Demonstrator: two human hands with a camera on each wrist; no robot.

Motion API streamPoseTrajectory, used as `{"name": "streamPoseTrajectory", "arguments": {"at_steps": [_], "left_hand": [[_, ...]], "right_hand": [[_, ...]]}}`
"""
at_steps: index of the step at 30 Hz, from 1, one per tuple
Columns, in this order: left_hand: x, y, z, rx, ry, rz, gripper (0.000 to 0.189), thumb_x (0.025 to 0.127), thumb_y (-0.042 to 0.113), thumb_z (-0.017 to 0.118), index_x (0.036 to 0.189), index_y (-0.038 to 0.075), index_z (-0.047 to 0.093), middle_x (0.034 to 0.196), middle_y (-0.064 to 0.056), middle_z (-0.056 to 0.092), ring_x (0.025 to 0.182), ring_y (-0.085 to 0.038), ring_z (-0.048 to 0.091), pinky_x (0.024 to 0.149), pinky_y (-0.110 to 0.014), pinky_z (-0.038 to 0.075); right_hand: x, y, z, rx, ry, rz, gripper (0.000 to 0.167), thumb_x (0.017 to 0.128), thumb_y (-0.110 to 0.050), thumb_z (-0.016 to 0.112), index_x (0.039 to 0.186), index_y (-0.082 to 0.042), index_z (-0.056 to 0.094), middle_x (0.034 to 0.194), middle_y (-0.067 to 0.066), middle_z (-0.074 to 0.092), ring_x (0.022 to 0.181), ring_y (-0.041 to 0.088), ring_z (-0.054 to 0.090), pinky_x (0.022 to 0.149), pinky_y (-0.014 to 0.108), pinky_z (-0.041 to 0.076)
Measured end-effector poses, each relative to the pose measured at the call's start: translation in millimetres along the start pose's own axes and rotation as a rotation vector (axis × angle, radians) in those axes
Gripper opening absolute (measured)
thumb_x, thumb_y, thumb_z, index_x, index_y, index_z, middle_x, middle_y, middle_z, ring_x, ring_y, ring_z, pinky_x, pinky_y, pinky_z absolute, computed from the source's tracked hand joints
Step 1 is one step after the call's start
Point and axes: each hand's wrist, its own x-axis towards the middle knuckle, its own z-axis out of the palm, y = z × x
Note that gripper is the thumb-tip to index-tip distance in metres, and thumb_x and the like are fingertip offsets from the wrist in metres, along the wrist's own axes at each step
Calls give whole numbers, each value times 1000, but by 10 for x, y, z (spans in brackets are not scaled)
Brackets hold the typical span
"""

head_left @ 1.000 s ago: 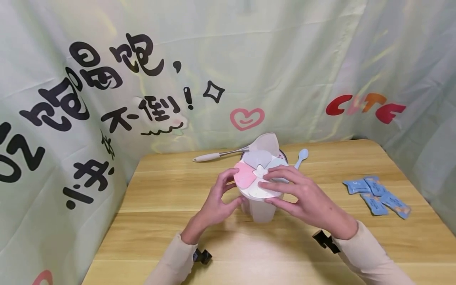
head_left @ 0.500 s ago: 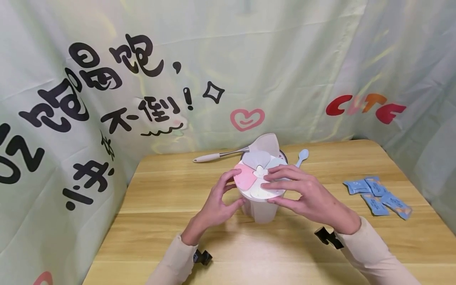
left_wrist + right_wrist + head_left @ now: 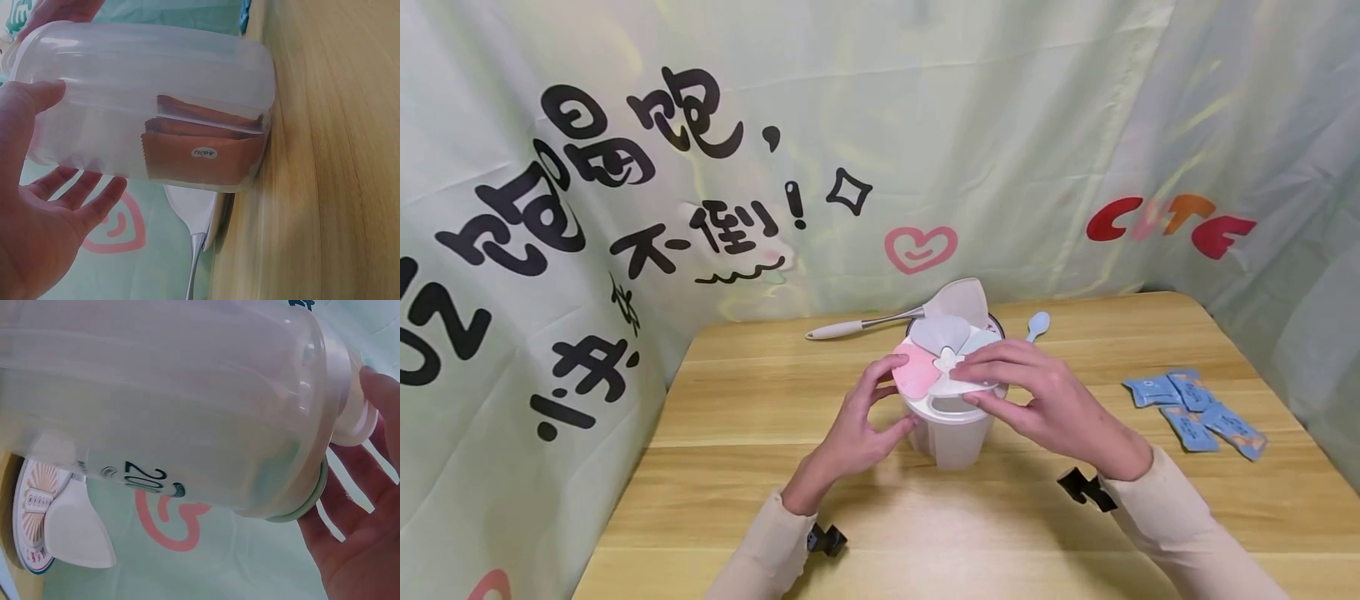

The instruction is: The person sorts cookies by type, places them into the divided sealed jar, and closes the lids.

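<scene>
A translucent storage canister (image 3: 953, 442) stands upright on the table, its round lid divided into petal-shaped flaps, one of them pink (image 3: 916, 372). My left hand (image 3: 861, 425) holds the canister's left side near the rim, thumb in front and fingers behind. With thumb and fingers my right hand (image 3: 1056, 398) pinches the near white flap (image 3: 958, 386), which is tilted up from an oval opening at the front. Through the wall, the left wrist view shows brown packets (image 3: 203, 153) standing in one compartment. The right wrist view shows printed digits (image 3: 147, 478) on another side.
Behind the canister, a spatula (image 3: 957, 304) lies across a round patterned plate (image 3: 37, 512). A light blue spoon (image 3: 1039, 325) lies right of it. Several blue packets (image 3: 1191, 417) are at the table's right side. A printed curtain (image 3: 1000, 150) hangs behind.
The near white flap has swung up, uncovering an opening in the lid. My right hand has lifted slightly with it. My left hand stays on the canister.
</scene>
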Motion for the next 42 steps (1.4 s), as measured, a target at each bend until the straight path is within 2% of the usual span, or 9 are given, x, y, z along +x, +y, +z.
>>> {"name": "streamPoseTrajectory", "arguments": {"at_steps": [3,6,10,14,26,42], "left_hand": [[3,-10,-4,-2,-3,-2,82,89,-7,82,158,11,43,163,-16,49,141,-41,59,115,-44,60],[5,-14,-9,-5,-6,-6,82,89,-7,82,158,12,43,164,-16,48,142,-40,58,116,-44,59],[2,-5,-18,-12,-6,-20,82,90,-7,81,159,12,42,166,-14,48,145,-37,58,118,-44,58],[-12,11,-27,-14,-8,-32,81,90,-6,80,159,11,41,166,-14,48,146,-37,57,118,-45,57],[-8,21,-30,-22,-15,-34,79,93,-7,77,160,10,39,168,-15,46,149,-39,55,120,-46,56],[-14,9,-17,-13,-21,-34,79,92,-6,77,160,10,38,168,-16,46,149,-42,54,121,-48,55]], "right_hand": [[82,13,-12,37,27,3,27,88,-11,91,114,-18,85,114,-1,82,108,16,75,95,9,55],[173,40,-22,94,58,12,37,78,3,94,110,-14,86,108,0,83,100,11,76,84,10,58],[280,106,-18,142,75,53,37,82,5,92,114,-13,86,105,-2,84,86,4,70,72,13,54],[347,179,2,171,66,97,35,86,3,90,115,-15,86,101,-5,83,76,3,60,64,16,49],[401,300,47,230,53,196,29,91,2,85,115,-14,86,97,-3,82,75,6,59,67,17,51],[366,241,3,192,35,234,28,91,-4,88,115,-19,86,99,-7,81,76,8,58,66,22,51]]}}
